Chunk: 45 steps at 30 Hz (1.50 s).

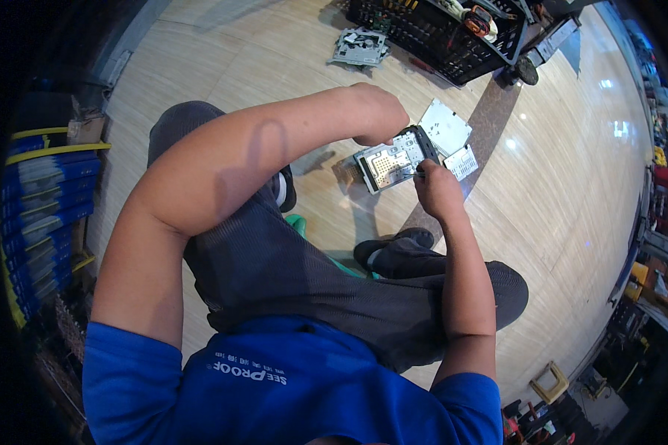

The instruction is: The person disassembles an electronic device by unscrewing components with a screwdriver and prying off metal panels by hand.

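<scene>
Edge-work on unit point(390, 168), prob.: L hand point(379, 113) grips at 12 o'clock; R hand point(440, 190) at 4, can't tell grip; needs steady hold.

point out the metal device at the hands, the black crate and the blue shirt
metal device point(395, 160), head view: on its flat metal face
black crate point(432, 44), head view: on its slotted side wall
blue shirt point(304, 397), head view: on its front

A head-worn fisheye looks down — wide, upright.
</scene>
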Each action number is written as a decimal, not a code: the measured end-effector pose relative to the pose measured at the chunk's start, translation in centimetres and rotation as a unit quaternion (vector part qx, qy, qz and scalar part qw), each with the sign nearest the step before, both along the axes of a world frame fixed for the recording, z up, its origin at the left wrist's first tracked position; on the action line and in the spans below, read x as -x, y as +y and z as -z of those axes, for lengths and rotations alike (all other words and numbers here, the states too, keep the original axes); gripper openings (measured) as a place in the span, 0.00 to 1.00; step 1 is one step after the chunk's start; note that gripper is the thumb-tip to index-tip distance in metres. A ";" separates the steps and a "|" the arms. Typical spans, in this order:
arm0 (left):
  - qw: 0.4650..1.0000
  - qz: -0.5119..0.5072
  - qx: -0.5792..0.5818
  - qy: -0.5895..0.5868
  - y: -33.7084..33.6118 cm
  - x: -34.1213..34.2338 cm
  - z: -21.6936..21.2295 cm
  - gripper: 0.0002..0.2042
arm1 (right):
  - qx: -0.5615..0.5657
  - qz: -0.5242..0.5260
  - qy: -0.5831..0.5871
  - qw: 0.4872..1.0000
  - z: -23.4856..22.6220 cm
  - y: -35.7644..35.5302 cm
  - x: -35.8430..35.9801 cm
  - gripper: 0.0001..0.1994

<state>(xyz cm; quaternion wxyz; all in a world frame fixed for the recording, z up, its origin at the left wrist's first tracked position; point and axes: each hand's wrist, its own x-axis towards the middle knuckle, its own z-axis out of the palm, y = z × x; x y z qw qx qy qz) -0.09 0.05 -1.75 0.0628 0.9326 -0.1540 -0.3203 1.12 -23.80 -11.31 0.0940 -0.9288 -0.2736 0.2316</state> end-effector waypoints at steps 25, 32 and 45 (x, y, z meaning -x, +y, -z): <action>1.000 -0.009 0.008 -0.007 -0.1 0.2 -0.4 0.15 | -0.029 -0.104 -0.012 0.994 0.6 0.1 0.8 0.09; 1.000 -0.003 0.006 -0.001 -0.1 0.1 -0.2 0.15 | -0.011 -0.121 -0.028 0.992 0.5 0.3 1.0 0.08; 1.000 -0.002 0.017 -0.005 0.1 0.2 -0.3 0.15 | 0.017 -0.064 -0.001 0.998 0.2 0.8 0.9 0.09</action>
